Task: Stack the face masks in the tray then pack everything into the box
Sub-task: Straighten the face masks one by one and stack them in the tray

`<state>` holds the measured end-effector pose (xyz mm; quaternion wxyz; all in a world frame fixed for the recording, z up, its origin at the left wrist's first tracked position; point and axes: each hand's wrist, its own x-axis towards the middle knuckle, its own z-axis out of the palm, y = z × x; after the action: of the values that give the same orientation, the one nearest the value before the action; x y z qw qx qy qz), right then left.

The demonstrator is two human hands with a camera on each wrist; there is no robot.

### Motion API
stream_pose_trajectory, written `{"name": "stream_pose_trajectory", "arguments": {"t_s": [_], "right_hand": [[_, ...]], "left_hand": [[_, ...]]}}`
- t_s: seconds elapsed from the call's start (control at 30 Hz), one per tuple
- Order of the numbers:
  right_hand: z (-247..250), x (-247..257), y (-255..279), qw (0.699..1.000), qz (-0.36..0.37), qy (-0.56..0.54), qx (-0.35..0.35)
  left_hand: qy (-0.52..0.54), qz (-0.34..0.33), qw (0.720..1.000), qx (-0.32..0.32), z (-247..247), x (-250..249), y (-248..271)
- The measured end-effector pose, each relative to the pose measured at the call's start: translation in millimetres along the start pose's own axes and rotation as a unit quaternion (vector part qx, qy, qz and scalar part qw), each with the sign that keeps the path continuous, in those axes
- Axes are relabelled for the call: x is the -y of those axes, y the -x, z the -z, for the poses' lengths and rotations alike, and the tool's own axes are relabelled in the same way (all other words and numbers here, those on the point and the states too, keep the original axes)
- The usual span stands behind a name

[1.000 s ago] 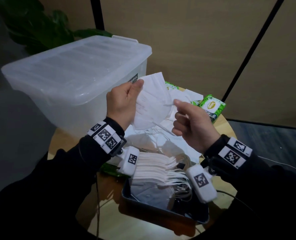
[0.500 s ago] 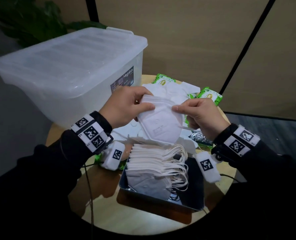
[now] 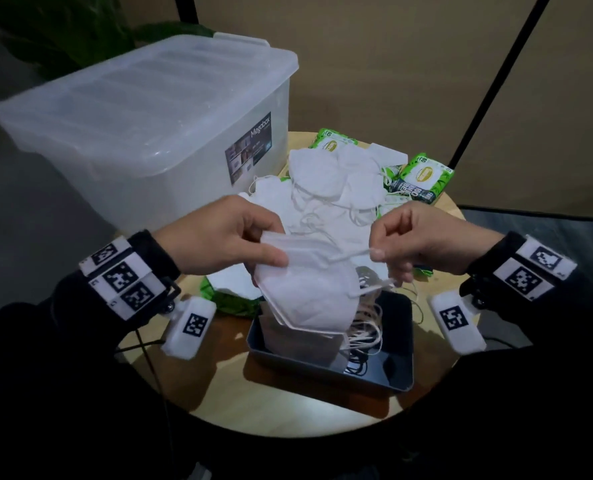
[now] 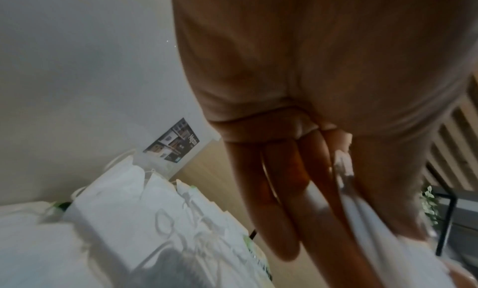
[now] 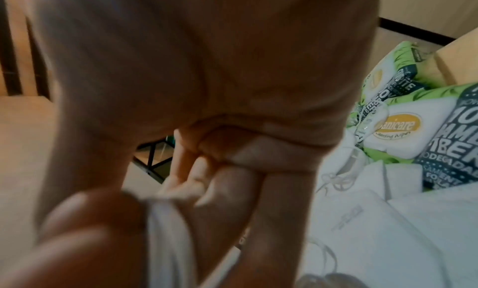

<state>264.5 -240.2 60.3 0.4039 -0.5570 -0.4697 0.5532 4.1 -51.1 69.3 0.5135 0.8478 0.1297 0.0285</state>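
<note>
A folded white face mask [image 3: 309, 296] hangs just above the dark tray [image 3: 395, 368]. My left hand [image 3: 232, 237] pinches its upper left corner between thumb and fingers; in the left wrist view the mask [image 4: 383, 243] runs down beside my fingers [image 4: 284, 200]. My right hand [image 3: 416, 237] pinches the mask's right edge and ear loop, and the mask [image 5: 165, 241] shows white between thumb and fingers in the right wrist view. A stack of masks [image 3: 305, 344] stands in the tray with ear loops trailing right. Loose masks [image 3: 326, 188] lie piled behind. The lidded clear box [image 3: 142, 126] stands at the back left.
Green wipe packs [image 3: 423, 178] lie at the back right of the round wooden table [image 3: 281, 403], and more green packaging [image 3: 229, 299] shows left of the tray. The box takes the table's back left. A dark plant [image 3: 63, 36] stands behind it.
The mask has come down from in front of the box to just above the tray's stack, turned flatter. Both hands dropped and drew apart, the right one now pulling the loop side.
</note>
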Motion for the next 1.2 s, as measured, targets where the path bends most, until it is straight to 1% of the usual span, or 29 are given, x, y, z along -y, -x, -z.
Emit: {"name": "stream_pose_trajectory", "arguments": {"t_s": [0.03, 0.1, 0.17, 0.2, 0.23, 0.27, 0.37, 0.4, 0.43, 0.47, 0.53, 0.57, 0.6, 0.63, 0.67, 0.7, 0.73, 0.83, 0.9, 0.97, 1.03, 1.07, 1.1, 1.13, 1.17, 1.2], "right_hand": [[-2, -1, 1, 0.999, -0.022, 0.029, 0.039], [-7, -6, 0, 0.991, -0.061, 0.072, 0.093], [-13, -11, -2, 0.985, -0.083, 0.098, 0.118], [-16, -14, -3, 0.982, -0.087, 0.113, 0.125], [-19, -15, -4, 0.978, -0.088, 0.134, 0.13], [-22, -16, -3, 0.975, -0.09, 0.157, 0.131], [-25, -14, -2, 0.973, -0.088, 0.183, 0.113], [-25, -12, -1, 0.976, -0.081, 0.178, 0.098], [-25, -11, -2, 0.979, -0.072, 0.174, 0.076], [-24, -8, -2, 0.982, -0.06, 0.172, 0.048], [-20, -7, -3, 0.985, -0.03, 0.166, -0.016], [-19, -8, -4, 0.986, -0.015, 0.162, -0.049], [-18, -8, -5, 0.985, -0.003, 0.158, -0.076], [-17, -10, -7, 0.984, 0.007, 0.153, -0.092], [-17, -11, -9, 0.983, 0.013, 0.15, -0.101], [-16, -13, -10, 0.982, 0.017, 0.153, -0.105], [-16, -14, -11, 0.98, 0.018, 0.164, -0.108], [-14, -17, -11, 0.971, 0.008, 0.21, -0.116], [-14, -17, -11, 0.968, 0.0, 0.219, -0.122], [-13, -18, -12, 0.966, -0.004, 0.222, -0.13], [-12, -19, -11, 0.965, -0.004, 0.224, -0.137], [-11, -19, -11, 0.965, -0.003, 0.223, -0.141], [-10, -19, -10, 0.965, 0.0, 0.22, -0.143], [-10, -20, -10, 0.966, 0.004, 0.216, -0.144], [-10, -20, -10, 0.966, 0.007, 0.214, -0.144], [-10, -21, -10, 0.967, 0.007, 0.212, -0.142]], "left_hand": [[-0.014, 0.004, 1.0, 0.02, -4, 2, 2], [-0.092, 0.0, 0.994, 0.056, -14, 7, 4], [-0.189, -0.016, 0.979, 0.08, -27, 10, 5], [-0.244, -0.025, 0.966, 0.086, -33, 12, 5], [-0.307, -0.032, 0.947, 0.092, -39, 14, 4], [-0.373, -0.038, 0.922, 0.101, -44, 16, 3], [-0.528, -0.029, 0.84, 0.124, -53, 14, 3], [-0.554, -0.019, 0.824, 0.121, -52, 9, 4], [-0.565, -0.015, 0.817, 0.115, -51, 5, 5], [-0.563, -0.024, 0.819, 0.104, -50, 0, 6], [-0.52, -0.073, 0.849, 0.064, -52, -2, 5], [-0.502, -0.09, 0.859, 0.049, -54, 0, 4], [-0.507, -0.087, 0.856, 0.05, -58, 5, 1], [-0.523, -0.061, 0.848, 0.066, -62, 11, -1], [-0.534, -0.022, 0.84, 0.091, -67, 19, -4], [-0.531, 0.015, 0.84, 0.113, -71, 25, -5], [-0.521, 0.037, 0.844, 0.121, -74, 31, -6], [-0.494, 0.038, 0.863, 0.095, -81, 31, -7], [-0.489, 0.047, 0.868, 0.076, -88, 31, -6], [-0.518, 0.017, 0.854, 0.036, -96, 31, -4], [-0.553, -0.035, 0.832, -0.01, -100, 26, -2], [-0.565, -0.059, 0.823, -0.018, -101, 24, -2], [-0.573, -0.079, 0.816, -0.009, -102, 21, -1], [-0.572, -0.092, 0.815, 0.011, -103, 19, -1], [-0.56, -0.092, 0.823, 0.038, -105, 18, -1], [-0.537, -0.076, 0.838, 0.063, -106, 19, -3]]}}
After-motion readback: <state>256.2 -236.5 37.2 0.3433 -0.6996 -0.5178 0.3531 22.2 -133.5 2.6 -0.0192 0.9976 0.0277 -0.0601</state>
